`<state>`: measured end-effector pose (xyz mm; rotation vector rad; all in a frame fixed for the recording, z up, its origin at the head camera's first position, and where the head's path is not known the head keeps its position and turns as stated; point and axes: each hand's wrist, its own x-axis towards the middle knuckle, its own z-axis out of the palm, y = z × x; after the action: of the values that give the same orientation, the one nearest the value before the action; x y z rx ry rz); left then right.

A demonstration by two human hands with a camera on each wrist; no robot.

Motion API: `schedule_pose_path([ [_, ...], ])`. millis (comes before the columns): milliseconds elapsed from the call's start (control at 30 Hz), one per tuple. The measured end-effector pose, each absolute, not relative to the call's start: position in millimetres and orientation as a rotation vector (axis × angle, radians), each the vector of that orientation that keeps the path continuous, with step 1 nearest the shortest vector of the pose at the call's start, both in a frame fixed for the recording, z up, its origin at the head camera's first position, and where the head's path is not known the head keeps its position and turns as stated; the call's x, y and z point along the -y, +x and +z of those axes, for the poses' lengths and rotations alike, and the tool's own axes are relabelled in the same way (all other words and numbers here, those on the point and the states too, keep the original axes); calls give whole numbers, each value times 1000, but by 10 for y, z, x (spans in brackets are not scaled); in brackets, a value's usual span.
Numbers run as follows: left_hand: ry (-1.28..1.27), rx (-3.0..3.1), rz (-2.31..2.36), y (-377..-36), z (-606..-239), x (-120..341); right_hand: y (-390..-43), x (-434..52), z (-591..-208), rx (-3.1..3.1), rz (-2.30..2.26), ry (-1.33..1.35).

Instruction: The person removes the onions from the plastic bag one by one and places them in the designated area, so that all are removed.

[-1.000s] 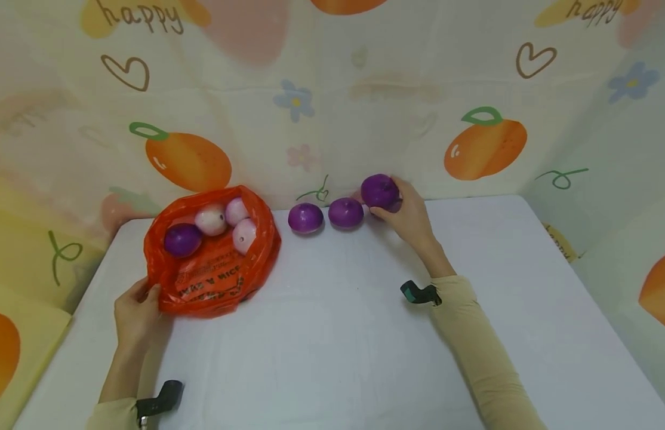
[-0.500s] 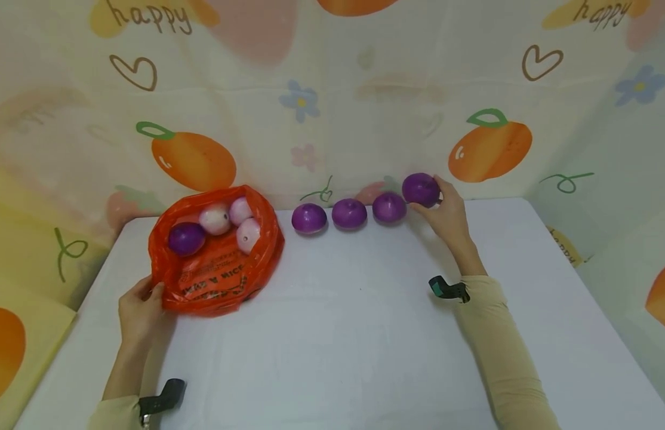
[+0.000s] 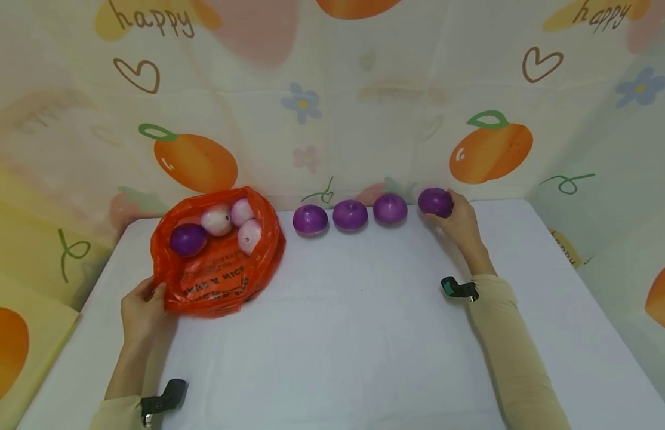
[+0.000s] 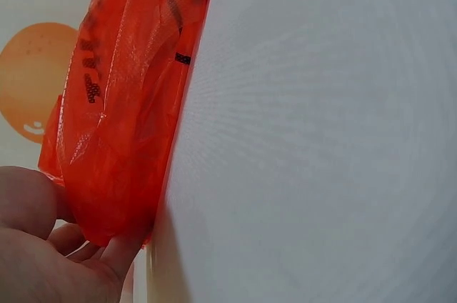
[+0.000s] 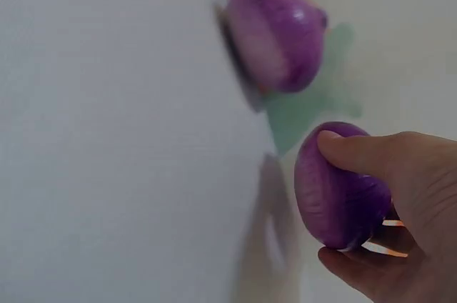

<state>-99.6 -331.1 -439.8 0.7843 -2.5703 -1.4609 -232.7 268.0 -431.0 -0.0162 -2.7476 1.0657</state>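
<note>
My right hand (image 3: 462, 224) holds a purple onion (image 3: 434, 202) between thumb and fingers at the table's back edge. In the right wrist view that onion (image 5: 339, 189) is pinched over the surface, with a shadow beneath. Left of it, three purple onions stand in a row: the near one (image 3: 390, 209), the middle one (image 3: 350, 215) and the leftmost one (image 3: 310, 220). My left hand (image 3: 141, 313) pinches the rim of a red plastic bag (image 3: 214, 283) whose mouth is spread wide. Inside lie a dark purple onion (image 3: 188, 240) and three pale pink onions (image 3: 216, 221).
A white cloth covers the table (image 3: 332, 346). Behind it hangs a patterned backdrop (image 3: 359, 131) with fruit and flowers, close to the row of onions. A black wrist camera (image 3: 458, 289) sits on the right sleeve and another (image 3: 168, 397) on the left.
My right hand has left one purple onion at the row's right end and carried another farther right, then lowered it toward the table. My left hand stays at the bag's rim.
</note>
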Motion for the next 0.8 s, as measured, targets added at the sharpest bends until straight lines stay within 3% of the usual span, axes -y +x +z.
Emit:
schedule_pose_path([
  [800,748,2546,-1415,-989,-4400,3311,-2326,-2750,-4320,2865,950,-2],
])
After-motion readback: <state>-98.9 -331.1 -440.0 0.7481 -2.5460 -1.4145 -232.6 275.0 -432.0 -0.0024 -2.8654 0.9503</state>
